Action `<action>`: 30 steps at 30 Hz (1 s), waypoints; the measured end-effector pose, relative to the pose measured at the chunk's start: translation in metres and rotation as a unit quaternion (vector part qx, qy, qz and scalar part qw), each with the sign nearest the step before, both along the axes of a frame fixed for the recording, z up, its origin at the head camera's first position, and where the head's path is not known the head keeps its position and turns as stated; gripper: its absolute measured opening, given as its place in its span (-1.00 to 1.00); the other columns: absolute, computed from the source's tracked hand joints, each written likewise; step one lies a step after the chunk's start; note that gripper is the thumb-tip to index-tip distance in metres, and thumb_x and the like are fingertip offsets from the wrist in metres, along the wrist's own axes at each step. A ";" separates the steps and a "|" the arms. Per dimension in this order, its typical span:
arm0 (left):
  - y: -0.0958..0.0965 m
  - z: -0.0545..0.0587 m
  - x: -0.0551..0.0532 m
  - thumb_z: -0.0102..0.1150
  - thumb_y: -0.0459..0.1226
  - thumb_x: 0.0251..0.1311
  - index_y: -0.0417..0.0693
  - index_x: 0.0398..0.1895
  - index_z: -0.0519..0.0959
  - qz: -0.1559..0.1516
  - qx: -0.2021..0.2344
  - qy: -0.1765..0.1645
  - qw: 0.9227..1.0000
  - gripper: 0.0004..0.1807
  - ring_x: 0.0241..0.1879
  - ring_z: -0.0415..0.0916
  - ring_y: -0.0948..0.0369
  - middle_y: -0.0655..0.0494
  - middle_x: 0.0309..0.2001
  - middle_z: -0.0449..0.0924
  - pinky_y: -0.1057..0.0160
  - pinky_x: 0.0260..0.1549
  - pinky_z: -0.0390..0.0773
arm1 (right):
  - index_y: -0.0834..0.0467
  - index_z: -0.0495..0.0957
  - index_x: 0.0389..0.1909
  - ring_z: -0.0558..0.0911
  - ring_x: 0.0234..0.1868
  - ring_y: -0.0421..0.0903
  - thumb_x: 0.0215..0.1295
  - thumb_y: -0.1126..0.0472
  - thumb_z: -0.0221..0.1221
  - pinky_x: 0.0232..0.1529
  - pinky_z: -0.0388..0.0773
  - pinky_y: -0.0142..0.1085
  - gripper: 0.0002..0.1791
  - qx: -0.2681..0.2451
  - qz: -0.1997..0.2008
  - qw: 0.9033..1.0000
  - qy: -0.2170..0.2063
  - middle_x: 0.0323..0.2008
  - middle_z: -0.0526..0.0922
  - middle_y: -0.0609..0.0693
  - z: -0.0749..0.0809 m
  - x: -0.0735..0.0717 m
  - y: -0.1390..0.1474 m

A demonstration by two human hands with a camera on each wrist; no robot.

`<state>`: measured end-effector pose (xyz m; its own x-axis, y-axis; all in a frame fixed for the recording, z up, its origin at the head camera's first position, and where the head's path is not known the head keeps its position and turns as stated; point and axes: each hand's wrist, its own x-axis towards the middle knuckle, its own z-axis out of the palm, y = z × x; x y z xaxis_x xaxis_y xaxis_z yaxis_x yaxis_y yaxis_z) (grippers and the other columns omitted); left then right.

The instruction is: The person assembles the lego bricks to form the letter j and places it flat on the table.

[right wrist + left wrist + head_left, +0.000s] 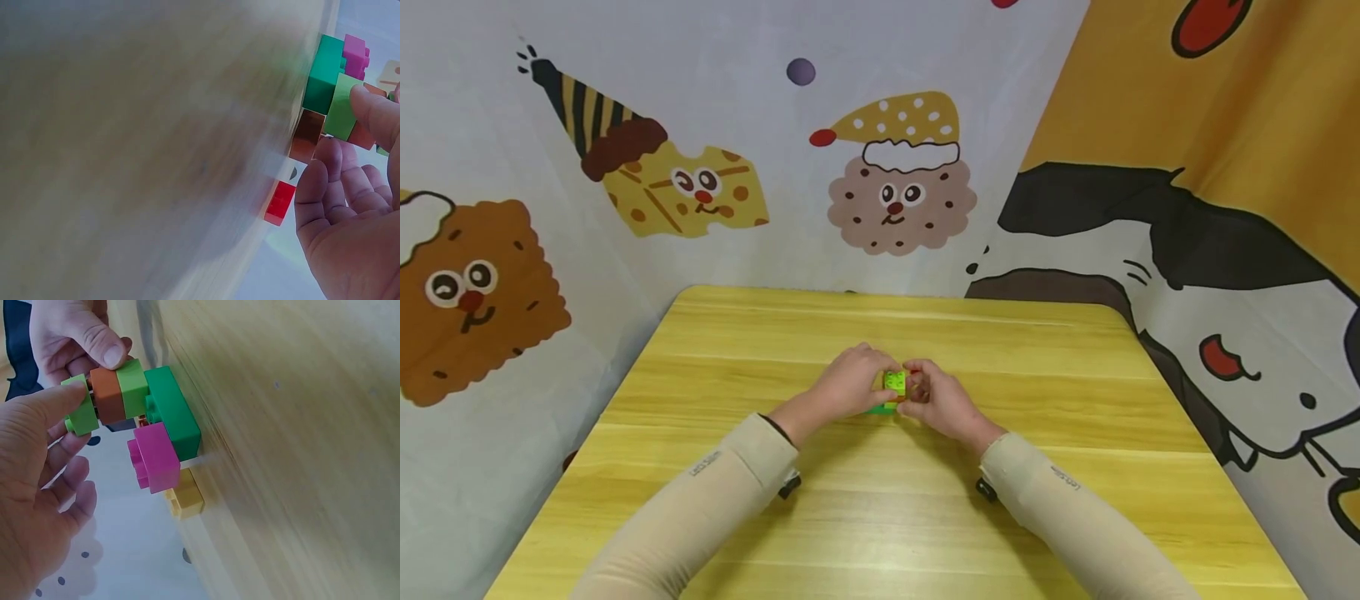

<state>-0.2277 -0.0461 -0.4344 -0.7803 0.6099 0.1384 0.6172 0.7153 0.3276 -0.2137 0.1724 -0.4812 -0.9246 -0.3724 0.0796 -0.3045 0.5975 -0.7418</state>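
The left hand [853, 383] pinches a light green toy building brick [84, 415] between thumb and fingers at the top of a small stack. Directly under it are an orange brick [107, 397] and a second light green brick [133, 387]. A longer dark green brick [175, 419] forms the base on the table. From the other side, the right hand [943, 404] holds the stack, its thumb on the lower light green brick and its other fingers curled below. A magenta brick [156, 456] overlaps the dark green base in the left wrist view.
A yellow brick [187, 494] stands near the magenta one. In the right wrist view, a brown brick [307, 134] is close to the base, and a red brick [279, 203] lies farther off. The wood-grain table [880, 517] meets a cartoon-printed cloth [760, 267] at its back.
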 end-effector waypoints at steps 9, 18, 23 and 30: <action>-0.001 0.003 0.000 0.48 -0.07 0.35 0.00 0.22 0.74 -0.011 -0.021 0.013 1.000 -0.57 0.15 0.66 0.11 0.11 0.16 0.79 0.04 0.30 0.60 | 0.25 0.36 0.46 0.68 -0.14 -0.14 0.29 0.24 0.51 -0.14 0.65 -0.33 -0.21 0.008 0.008 1.000 0.015 -0.07 0.76 0.00 0.001 0.000 -0.003; -0.003 0.003 0.004 0.45 -0.09 0.37 -0.01 0.25 0.71 -0.030 -0.018 0.026 0.999 -0.56 0.19 0.67 0.07 0.06 0.18 0.78 -0.02 0.36 0.56 | 0.23 0.32 0.49 0.58 -0.22 -0.18 0.28 0.24 0.51 -0.24 0.56 -0.36 -0.18 0.023 0.011 0.999 0.033 -0.10 0.77 -0.01 0.000 0.001 -0.005; -0.006 -0.003 0.005 0.40 -0.05 0.42 0.00 0.30 0.66 -0.025 -0.012 0.025 0.999 -0.53 0.18 0.62 0.07 0.06 0.21 0.73 0.02 0.27 0.61 | 0.27 0.31 0.48 0.58 -0.23 -0.17 0.29 0.25 0.50 -0.22 0.55 -0.38 -0.18 0.027 0.017 0.999 0.044 -0.09 0.79 0.02 -0.001 0.000 -0.006; -0.007 -0.001 0.002 0.40 -0.09 0.42 -0.02 0.31 0.65 -0.034 -0.022 0.006 0.999 -0.53 0.24 0.60 0.05 0.02 0.24 0.71 0.04 0.28 0.62 | 0.24 0.31 0.49 0.58 -0.23 -0.17 0.27 0.27 0.50 -0.23 0.55 -0.38 -0.17 0.036 0.020 0.998 0.053 -0.08 0.79 0.02 -0.001 -0.001 -0.008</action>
